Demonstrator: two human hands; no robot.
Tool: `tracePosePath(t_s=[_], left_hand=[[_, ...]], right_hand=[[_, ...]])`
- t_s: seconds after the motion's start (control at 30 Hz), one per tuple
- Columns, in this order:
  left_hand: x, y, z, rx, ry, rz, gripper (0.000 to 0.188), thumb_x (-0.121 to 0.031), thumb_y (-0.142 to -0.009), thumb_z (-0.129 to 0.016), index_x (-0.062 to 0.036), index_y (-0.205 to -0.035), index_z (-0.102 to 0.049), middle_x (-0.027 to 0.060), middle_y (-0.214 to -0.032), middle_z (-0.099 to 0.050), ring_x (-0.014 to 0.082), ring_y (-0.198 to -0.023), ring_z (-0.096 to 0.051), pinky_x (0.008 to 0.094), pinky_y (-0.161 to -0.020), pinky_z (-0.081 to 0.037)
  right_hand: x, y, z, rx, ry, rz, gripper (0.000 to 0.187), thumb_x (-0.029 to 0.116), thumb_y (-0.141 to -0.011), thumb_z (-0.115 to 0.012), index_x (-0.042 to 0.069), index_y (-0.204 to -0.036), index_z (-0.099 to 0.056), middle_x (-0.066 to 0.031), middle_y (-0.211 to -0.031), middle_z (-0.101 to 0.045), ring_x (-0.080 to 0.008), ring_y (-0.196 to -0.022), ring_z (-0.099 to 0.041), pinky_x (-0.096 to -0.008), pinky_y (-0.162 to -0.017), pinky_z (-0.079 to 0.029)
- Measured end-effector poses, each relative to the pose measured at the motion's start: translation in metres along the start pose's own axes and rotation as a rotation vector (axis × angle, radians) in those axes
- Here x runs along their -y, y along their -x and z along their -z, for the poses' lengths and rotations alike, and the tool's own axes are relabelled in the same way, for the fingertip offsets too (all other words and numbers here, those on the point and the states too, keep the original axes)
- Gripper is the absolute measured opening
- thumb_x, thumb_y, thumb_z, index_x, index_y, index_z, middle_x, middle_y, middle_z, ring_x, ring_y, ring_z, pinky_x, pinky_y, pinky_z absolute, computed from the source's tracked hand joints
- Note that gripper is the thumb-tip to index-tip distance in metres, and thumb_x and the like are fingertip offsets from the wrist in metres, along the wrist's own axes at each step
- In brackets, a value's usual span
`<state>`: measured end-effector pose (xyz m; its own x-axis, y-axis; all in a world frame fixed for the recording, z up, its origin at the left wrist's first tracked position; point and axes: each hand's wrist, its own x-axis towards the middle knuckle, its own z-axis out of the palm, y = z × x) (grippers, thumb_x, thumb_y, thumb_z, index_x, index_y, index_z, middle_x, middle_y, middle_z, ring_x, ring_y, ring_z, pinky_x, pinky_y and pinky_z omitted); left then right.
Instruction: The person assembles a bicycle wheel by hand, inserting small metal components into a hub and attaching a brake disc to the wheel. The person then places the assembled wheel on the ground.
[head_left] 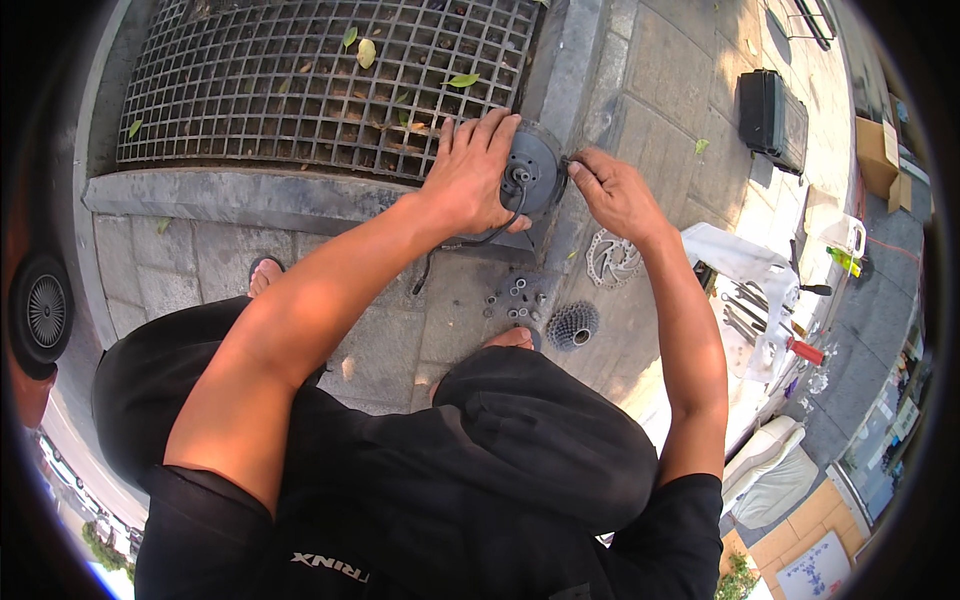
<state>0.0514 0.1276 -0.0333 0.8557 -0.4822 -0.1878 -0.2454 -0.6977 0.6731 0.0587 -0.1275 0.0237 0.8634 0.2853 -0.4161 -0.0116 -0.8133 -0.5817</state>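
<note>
Grey metal hub motor (540,158), matte and disc-shaped, sits over the stone kerb (570,75) just shy of 1 o'clock in the view. Its stubby axle, the centre line, points up roughly camera-wards; black cable (488,240) curls off toward 7. Left hand (472,172) lies on its 9 o'clock side, digits apart; right hand (612,192) pinches something small and dark at 3. Perforated brake rotor (602,258) at 4:30, toothed cassette (568,327) nearer 5:30.

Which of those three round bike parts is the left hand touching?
The left hand is on the dark grey hub, with a cable at its centre; the silver slotted disc and toothed cog stack lie on the paving, untouched.
</note>
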Motion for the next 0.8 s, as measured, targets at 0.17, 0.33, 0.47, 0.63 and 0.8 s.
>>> tracePosePath(t_s=[0.17, 0.33, 0.47, 0.63, 0.8], left_hand=[[-0.002, -0.001, 0.002, 0.018, -0.021, 0.007, 0.141, -0.050, -0.060, -0.101, -0.0012, -0.167, -0.023, 0.0195, -0.170, -0.029, 0.0415, -0.158, -0.027, 0.0675, -0.131, -0.014], [0.002, -0.001, -0.001, 0.002, -0.021, -0.003, 0.139, -0.053, -0.062, -0.099, -0.0009, -0.166, -0.023, 0.0174, -0.170, -0.029, 0.0410, -0.156, -0.029, 0.0717, -0.129, -0.015], [0.002, -0.001, -0.001, 0.013, -0.020, 0.003, 0.140, -0.052, -0.061, -0.100, -0.0016, -0.167, -0.023, 0.0179, -0.170, -0.028, 0.0414, -0.157, -0.027, 0.0701, -0.130, -0.014], [0.001, -0.001, 0.001, 0.029, -0.019, 0.007, 0.141, -0.049, -0.061, -0.100, -0.0022, -0.167, -0.021, 0.0196, -0.171, -0.027, 0.0424, -0.159, -0.025, 0.0683, -0.131, -0.012], [0.002, 0.000, -0.001, 0.000, 0.005, -0.015, 0.139, -0.048, -0.061, -0.101, -0.0019, -0.167, -0.022, 0.0206, -0.170, -0.029, 0.0431, -0.158, -0.026, 0.0675, -0.131, -0.013]], right_hand=[[0.004, -0.007, 0.010, 0.055, 0.029, 0.040, 0.030, 0.028, -0.108, -0.053, 0.000, -0.109, -0.064, -0.0273, -0.101, -0.067, -0.0510, -0.100, -0.063, -0.0530, -0.086, -0.050], [0.006, -0.019, 0.024, 0.141, 0.129, 0.112, 0.029, 0.025, -0.110, -0.056, -0.002, -0.113, -0.065, -0.0250, -0.100, -0.067, -0.0464, -0.096, -0.064, -0.0482, -0.086, -0.052], [0.002, -0.023, 0.022, 0.115, 0.152, 0.189, 0.028, 0.023, -0.109, -0.058, -0.003, -0.111, -0.065, -0.0237, -0.100, -0.066, -0.0460, -0.097, -0.064, -0.0486, -0.086, -0.052], [0.001, -0.026, 0.028, 0.122, 0.284, 0.400, 0.020, 0.018, -0.106, -0.061, -0.001, -0.107, -0.066, -0.0215, -0.097, -0.066, -0.0441, -0.096, -0.064, -0.0498, -0.085, -0.052], [-0.002, -0.022, 0.021, 0.081, 0.274, 0.393, 0.016, 0.017, -0.103, -0.062, 0.001, -0.102, -0.064, -0.0194, -0.092, -0.065, -0.0442, -0.090, -0.065, -0.0513, -0.077, -0.052]])
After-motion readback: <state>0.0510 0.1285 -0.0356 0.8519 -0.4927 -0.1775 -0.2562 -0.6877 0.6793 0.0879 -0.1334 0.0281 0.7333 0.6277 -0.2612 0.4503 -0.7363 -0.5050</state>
